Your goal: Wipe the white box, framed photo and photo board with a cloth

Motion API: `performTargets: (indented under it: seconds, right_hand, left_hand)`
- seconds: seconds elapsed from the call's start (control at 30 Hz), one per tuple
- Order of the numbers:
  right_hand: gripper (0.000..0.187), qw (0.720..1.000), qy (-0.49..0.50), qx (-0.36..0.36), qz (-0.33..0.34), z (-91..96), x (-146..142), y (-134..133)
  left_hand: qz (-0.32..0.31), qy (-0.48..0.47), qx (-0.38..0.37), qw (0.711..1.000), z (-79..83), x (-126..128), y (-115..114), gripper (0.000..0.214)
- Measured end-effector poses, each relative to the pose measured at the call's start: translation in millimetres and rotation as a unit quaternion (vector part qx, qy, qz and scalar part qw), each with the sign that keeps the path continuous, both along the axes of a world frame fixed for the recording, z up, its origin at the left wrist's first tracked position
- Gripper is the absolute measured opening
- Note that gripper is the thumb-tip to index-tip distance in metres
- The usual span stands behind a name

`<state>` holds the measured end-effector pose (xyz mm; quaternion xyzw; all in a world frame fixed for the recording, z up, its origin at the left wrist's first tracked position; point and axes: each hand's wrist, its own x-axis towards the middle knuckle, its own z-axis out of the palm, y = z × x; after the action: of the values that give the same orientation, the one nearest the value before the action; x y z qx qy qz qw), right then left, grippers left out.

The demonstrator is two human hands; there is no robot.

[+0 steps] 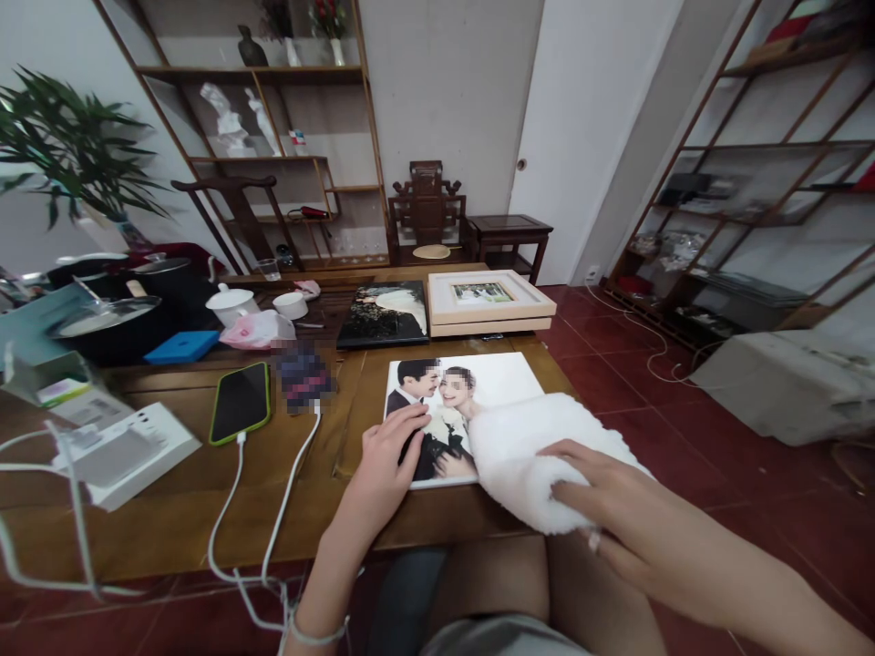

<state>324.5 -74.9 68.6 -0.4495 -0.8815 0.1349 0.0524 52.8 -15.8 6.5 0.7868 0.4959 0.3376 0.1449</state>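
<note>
A glossy white photo panel [514,374] with a picture of a couple lies flat at the table's front edge. My left hand [393,451] rests on its left side, fingers stretched out flat over the print. In my right hand [602,492] is a thick, fluffy white towel [547,433], gripped in a bunch at its near edge. The towel covers the panel's lower right part and hangs past the table corner. Some of my right fingers are hidden in its folds.
Behind the panel lie a dark photo panel [383,314] and stacked wooden picture frames [540,305]. A charging phone [241,403], white cables [287,497], an open white box [140,451] and cups [291,304] stand left on the wooden table [293,524].
</note>
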Motion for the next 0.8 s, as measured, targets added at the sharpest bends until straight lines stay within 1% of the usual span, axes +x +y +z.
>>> performTargets:
  seconds: [0.07,0.13,0.2,0.37,0.43,0.5,0.57,0.63,0.73,0.8]
  right_hand:
    - [0.04,1.0,0.004,-0.009,0.0,1.3,1.2,2.5]
    - [0.033,1.0,0.006,-0.003,-0.005,1.4,0.2,18.3]
    - [0.031,1.0,0.004,0.025,-0.012,-0.3,-2.5,43.3]
    - [0.037,0.994,0.002,0.102,-0.03,-11.0,-11.2,114.6]
    - [0.037,0.993,0.009,0.116,-0.037,-15.8,-13.8,135.1]
    - [0.036,0.992,0.016,0.12,-0.039,-19.5,-15.8,145.1]
    - [0.038,0.991,0.02,0.124,-0.036,-21.3,-17.0,141.8]
    - [0.039,0.992,0.024,0.125,-0.024,-20.4,-17.2,125.1]
    - [0.036,0.994,0.034,0.105,-0.004,-13.8,-14.8,80.5]
    - [0.035,0.997,0.038,0.07,0.002,-7.4,-11.7,45.7]
  left_hand:
    - [-0.001,0.0,0.002,1.0,-0.6,-0.4,0.5,0.025]
    - [-0.004,0.002,0.003,1.0,-0.6,-1.1,0.6,0.025]
    - [-0.007,0.004,0.002,1.0,0.0,-1.7,0.3,0.026]
    - [-0.009,0.003,0.004,1.0,0.7,-2.4,-0.5,0.026]
    - [-0.007,0.002,0.002,1.0,0.2,-2.5,-0.3,0.026]
    - [-0.006,0.0,0.0,1.0,-0.8,-2.8,0.1,0.026]
    - [-0.005,-0.001,0.001,1.0,-1.9,-3.1,0.5,0.026]
    - [-0.007,-0.003,0.003,1.0,-2.7,-3.4,0.7,0.026]
    - [-0.01,-0.005,0.005,1.0,-2.5,-3.7,0.5,0.026]
    - [-0.01,-0.005,0.004,1.0,-1.7,-3.7,0.5,0.026]
